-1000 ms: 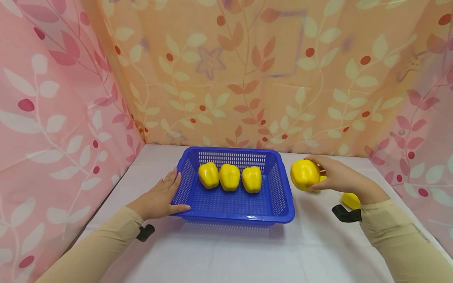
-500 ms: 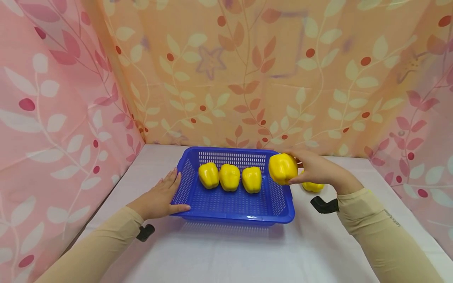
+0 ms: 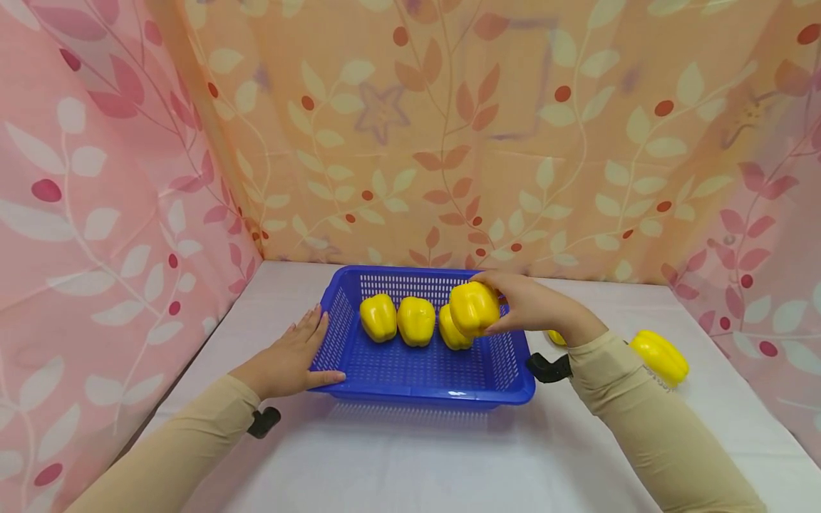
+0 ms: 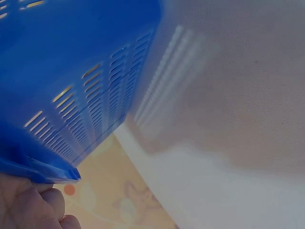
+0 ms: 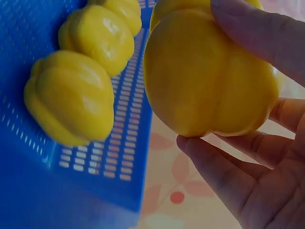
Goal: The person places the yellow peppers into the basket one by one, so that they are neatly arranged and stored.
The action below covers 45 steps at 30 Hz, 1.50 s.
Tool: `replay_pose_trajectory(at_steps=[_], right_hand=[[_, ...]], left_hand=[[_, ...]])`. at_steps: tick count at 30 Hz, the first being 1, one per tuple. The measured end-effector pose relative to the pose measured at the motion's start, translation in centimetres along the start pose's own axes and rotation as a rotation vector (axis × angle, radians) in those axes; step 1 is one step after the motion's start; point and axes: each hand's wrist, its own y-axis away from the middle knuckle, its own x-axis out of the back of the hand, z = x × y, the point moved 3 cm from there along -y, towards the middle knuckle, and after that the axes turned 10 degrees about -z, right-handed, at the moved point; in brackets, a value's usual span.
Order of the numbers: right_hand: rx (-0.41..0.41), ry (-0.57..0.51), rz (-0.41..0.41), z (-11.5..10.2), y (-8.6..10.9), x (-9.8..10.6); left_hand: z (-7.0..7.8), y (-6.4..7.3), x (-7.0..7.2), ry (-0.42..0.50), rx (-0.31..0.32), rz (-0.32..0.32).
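A yellow bell pepper [image 3: 473, 308] hangs over the right part of a blue plastic basket [image 3: 410, 393]. My right hand [image 3: 535, 308] holds it from the right side, with thumb and fingers spread around it. Close up in the right wrist view, the held pepper [image 5: 209, 76] has fingertips against its edge. Three more yellow peppers sit in a row in the basket: a left one [image 3: 378, 318], a middle one [image 3: 415, 322] and a right one [image 3: 452, 335], partly covered by the held pepper. My left hand [image 3: 291, 360] rests on the basket's left rim, its thumb along the front corner.
On the white tabletop [image 3: 398, 463], a yellow pepper [image 3: 661, 358] lies to the right, partly behind the right sleeve. Another pepper [image 3: 556, 338] peeks out beneath the right wrist. Patterned cloth [image 3: 449, 142] encloses the back and sides.
My right hand has carried the bell pepper leftward from the table's right side, across the basket's right rim, to above the right pepper inside. The left hand and the basket have stayed in place.
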Motion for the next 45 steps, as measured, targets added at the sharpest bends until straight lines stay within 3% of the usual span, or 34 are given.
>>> replay_pose_trajectory(at_steps=[27, 45], right_hand=[[0.041, 0.036, -0.097, -3.4, -7.0, -4.5], [0.090, 0.064, -0.176, -4.5, -9.8, -6.9]], left_hand=[[-0.1, 0.0, 0.0, -0.014, -0.008, 0.005], [0.0, 0.1, 0.1, -0.014, -0.022, 0.019]])
